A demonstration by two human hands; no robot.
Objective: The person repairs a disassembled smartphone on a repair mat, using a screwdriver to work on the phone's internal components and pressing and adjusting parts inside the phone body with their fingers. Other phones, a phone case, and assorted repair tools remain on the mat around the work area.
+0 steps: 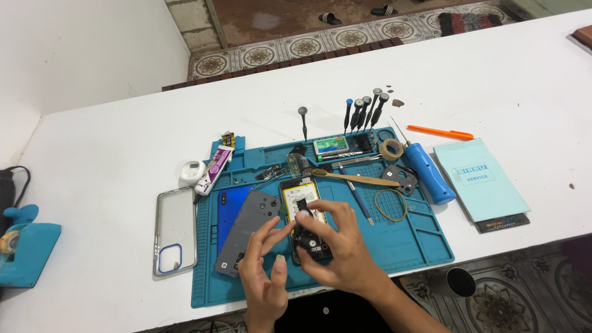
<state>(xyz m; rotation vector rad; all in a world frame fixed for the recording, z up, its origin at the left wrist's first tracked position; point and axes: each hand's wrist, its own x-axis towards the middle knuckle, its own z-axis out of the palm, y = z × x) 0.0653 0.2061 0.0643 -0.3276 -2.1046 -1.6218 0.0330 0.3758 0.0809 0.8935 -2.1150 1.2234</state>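
Note:
An opened phone (303, 196) with its yellow battery showing lies on the blue work mat (407, 240). My right hand (338, 246) rests over the phone's lower half, its fingertips pinching a small black part at the middle of the phone. My left hand (264, 271) hovers just left of it, fingers spread, thumb and forefinger close to the same spot. A grey back cover (246, 231) and a blue back panel (231, 206) lie beside the phone on the left.
Several screwdrivers (364, 112) stand at the mat's far edge, with a tape roll (390, 148), a wooden brush (357, 179), a blue bottle (428, 172) and an orange pen (441, 132). A clear phone case (175, 231), glue tube (214, 169), light blue booklet (481, 179) and blue tape dispenser (24, 246) surround it.

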